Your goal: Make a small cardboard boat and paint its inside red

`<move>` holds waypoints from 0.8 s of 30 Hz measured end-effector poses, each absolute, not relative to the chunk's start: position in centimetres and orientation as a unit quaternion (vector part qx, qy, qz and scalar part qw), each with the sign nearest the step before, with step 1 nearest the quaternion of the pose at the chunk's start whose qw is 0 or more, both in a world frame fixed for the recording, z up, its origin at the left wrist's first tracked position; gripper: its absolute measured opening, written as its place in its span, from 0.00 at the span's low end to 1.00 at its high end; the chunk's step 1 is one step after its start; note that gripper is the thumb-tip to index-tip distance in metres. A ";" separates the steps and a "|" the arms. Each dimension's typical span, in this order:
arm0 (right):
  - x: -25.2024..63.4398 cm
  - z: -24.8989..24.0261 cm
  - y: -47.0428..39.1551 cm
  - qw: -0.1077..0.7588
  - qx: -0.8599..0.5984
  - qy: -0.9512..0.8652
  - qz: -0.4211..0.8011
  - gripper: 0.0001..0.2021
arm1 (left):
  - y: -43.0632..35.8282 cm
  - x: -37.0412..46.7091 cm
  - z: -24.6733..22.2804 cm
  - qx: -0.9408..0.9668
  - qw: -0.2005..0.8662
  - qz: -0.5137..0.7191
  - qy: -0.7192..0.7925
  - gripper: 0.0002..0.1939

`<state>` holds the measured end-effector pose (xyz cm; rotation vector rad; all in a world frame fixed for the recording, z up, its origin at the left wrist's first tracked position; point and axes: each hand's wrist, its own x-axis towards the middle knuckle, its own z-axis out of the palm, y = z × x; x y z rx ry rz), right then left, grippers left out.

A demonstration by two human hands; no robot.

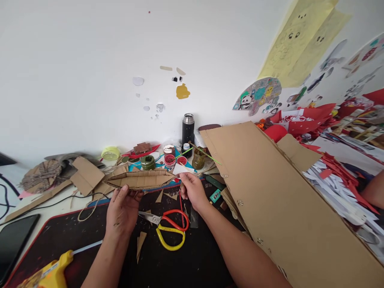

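Note:
A long, narrow cardboard boat shape [147,179] with raised sides and pointed ends is held level above the dark mat. My left hand [123,208] supports it from below, with the thumb against its near side. My right hand [192,191] pinches its right tip between thumb and fingers. Just below lie scissors [170,227] with one red and one yellow handle, their blades pointing left near my left wrist. Small cardboard scraps [141,244] are scattered around them.
A yellow glue gun [57,272] lies at the lower left, beside a dark tablet-like device [16,240]. Paint jars [148,161] and a black bottle [188,132] stand along the wall. A large cardboard sheet [279,192] leans at the right, with another person's arm [375,190] beyond.

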<state>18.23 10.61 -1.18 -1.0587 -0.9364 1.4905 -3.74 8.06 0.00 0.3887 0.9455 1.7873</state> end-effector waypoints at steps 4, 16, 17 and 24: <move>18.1 -1.2 10.6 0.511 -0.436 -0.399 0.624 0.24 | 8.0 -3.5 -0.2 0.200 0.507 0.738 0.399 0.20; 18.0 -1.8 10.6 0.496 -0.451 -0.421 0.611 0.24 | 7.8 -2.7 -0.4 0.212 0.520 0.722 0.404 0.23; 17.9 -1.9 10.6 0.489 -0.448 -0.429 0.614 0.24 | 7.8 -2.5 -0.5 0.213 0.522 0.719 0.406 0.23; 17.3 -2.7 10.2 0.468 -0.442 -0.473 0.601 0.24 | 7.6 -2.1 -0.5 0.239 0.541 0.696 0.408 0.24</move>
